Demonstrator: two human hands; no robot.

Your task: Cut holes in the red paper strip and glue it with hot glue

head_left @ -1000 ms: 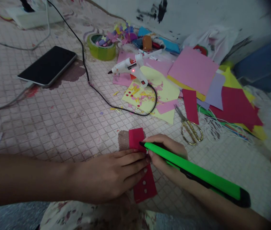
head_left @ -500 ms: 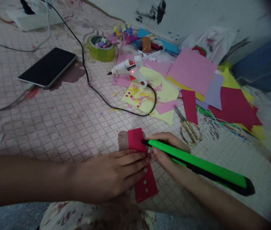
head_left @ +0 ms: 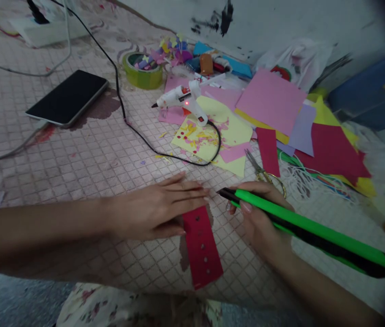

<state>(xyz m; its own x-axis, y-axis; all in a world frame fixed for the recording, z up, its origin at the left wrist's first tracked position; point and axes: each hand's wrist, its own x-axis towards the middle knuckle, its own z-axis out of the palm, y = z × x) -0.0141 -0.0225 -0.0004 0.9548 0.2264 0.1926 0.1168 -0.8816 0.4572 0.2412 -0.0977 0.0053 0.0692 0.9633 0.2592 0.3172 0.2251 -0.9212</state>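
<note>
A red strip (head_left: 209, 261) with several small holes lies on the quilted cloth (head_left: 138, 181) near its front edge. My left hand (head_left: 161, 206) lies over the strip's upper end, palm down, fingers stretched and the thumb a little apart. In my right hand (head_left: 264, 218) is a green and black utility knife (head_left: 301, 222), gripped like a pen. Its dark tip is just right of my left fingertips, off the strip.
Gold-handled scissors (head_left: 262, 170) lie beyond my right hand. A white glue gun (head_left: 187, 100) rests on coloured sheets, its black cord looping forward. A phone (head_left: 68, 97) is at left, green tape (head_left: 143, 75) at the back, white string (head_left: 301, 181) at right.
My left hand has slid up the strip, uncovering more holes. My right hand has drawn the knife to the right, off the strip, and now partly covers the scissors' handles.
</note>
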